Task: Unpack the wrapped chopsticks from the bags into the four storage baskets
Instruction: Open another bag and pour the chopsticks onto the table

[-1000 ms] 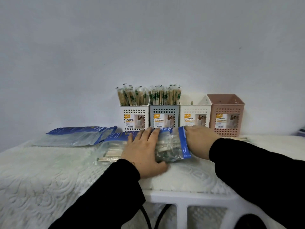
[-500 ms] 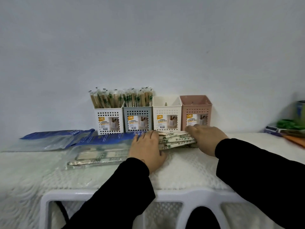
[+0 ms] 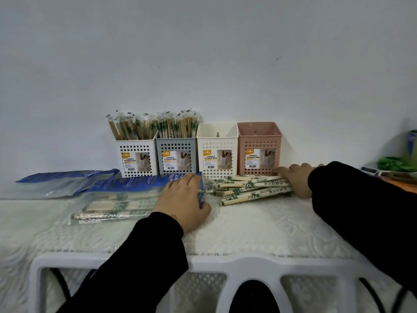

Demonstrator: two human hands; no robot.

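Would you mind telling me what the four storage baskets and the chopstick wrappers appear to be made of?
The four storage baskets look like moulded plastic with a matte finish: thin rigid walls, a grid of square holes, uniform colour. The wrappers on the loose chopsticks look like printed paper, pale and matte with green marks, though a thin film cannot be ruled out.

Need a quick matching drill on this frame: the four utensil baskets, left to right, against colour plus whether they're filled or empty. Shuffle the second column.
Column 1:
1. leftmost perforated plastic basket
2. second basket from left
3. third basket from left
4. rightmost basket

Column 2:
A. pink, no chopsticks showing
B. white, wrapped chopsticks standing in it
C. cream, no chopsticks showing
D. grey-blue, wrapped chopsticks standing in it

Pairs: 1-B, 2-D, 3-C, 4-A
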